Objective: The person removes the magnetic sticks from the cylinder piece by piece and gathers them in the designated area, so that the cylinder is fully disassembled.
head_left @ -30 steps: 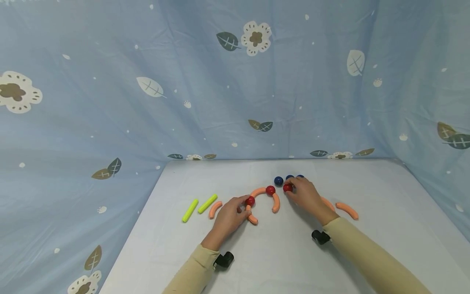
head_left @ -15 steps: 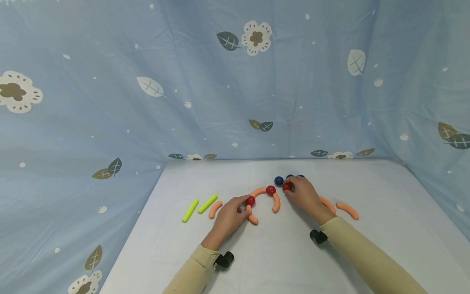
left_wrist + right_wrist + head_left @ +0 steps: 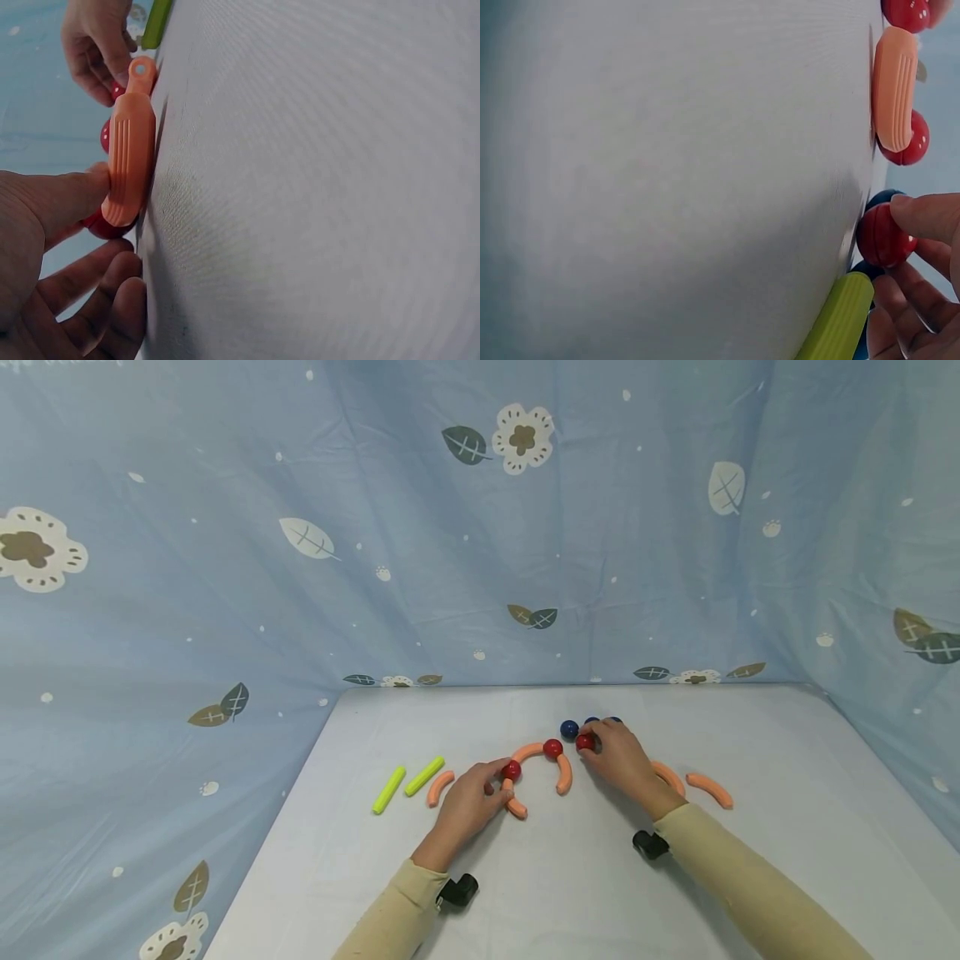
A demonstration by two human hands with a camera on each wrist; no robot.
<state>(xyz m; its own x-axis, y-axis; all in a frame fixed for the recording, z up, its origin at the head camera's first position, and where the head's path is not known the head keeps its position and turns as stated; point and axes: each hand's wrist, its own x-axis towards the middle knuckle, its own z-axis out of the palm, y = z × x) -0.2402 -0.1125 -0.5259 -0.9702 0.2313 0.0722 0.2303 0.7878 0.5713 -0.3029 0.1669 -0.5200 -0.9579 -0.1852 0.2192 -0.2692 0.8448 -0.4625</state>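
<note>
My right hand (image 3: 618, 758) pinches a red ball (image 3: 585, 742) between thumb and finger, low over the white table; in the right wrist view this red ball (image 3: 886, 235) shows a seam. My left hand (image 3: 471, 797) holds a joined chain of pieces at its left red ball (image 3: 513, 770); its thumb touches the grooved orange curved bar (image 3: 131, 157) below that ball. From there an upper orange bar (image 3: 528, 750) runs to another red ball (image 3: 552, 748), and from that ball hangs a further orange bar (image 3: 564, 774).
Blue balls (image 3: 569, 729) sit behind my right hand, some partly hidden. Left of the chain lie two yellow-green rods (image 3: 388, 790) and a short orange bar (image 3: 440, 788). Two orange bars (image 3: 709, 790) lie right. Another yellow-green rod (image 3: 838, 319) is beside my right hand.
My right hand, with the red ball, has shifted slightly left toward the chain. My left hand and the chain stay in place.
</note>
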